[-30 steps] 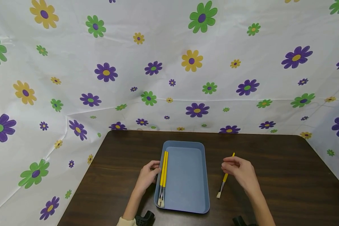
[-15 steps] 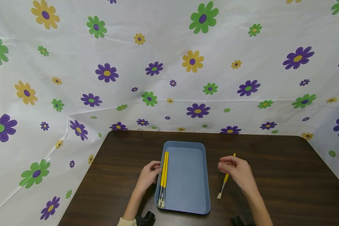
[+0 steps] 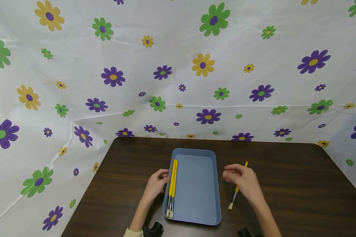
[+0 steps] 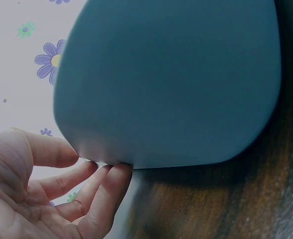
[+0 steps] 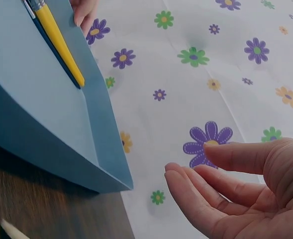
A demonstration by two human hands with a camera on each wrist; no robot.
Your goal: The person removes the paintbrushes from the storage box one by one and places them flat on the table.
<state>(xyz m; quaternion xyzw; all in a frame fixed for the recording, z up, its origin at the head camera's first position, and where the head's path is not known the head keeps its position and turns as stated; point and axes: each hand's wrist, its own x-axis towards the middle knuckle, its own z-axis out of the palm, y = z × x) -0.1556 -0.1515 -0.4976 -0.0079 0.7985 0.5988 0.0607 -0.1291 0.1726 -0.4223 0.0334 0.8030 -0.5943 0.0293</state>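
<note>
A blue-grey tray [image 3: 197, 184] lies on the table, with two yellow-handled paintbrushes [image 3: 172, 179] side by side along its left wall. My left hand [image 3: 155, 187] rests at the tray's left side. In the left wrist view its fingertips [image 4: 121, 172] touch the tray's outer wall [image 4: 161, 99]. To the right of the tray, my right hand [image 3: 244, 181] is held over a third paintbrush [image 3: 233, 199], hiding the middle of its handle. The right wrist view shows that hand [image 5: 241, 189] with fingers loosely bent, thumb apart and nothing held.
The dark wooden table [image 3: 299, 184] extends on both sides of the tray. A white flower-patterned sheet [image 3: 178, 65] hangs behind it and along its sides. Dark wrist devices [image 3: 152, 229] show at the lower edge.
My right hand has drifted left toward the tray, uncovering more of the loose paintbrush's upper end. The left hand, tray and paintbrushes stay in place.
</note>
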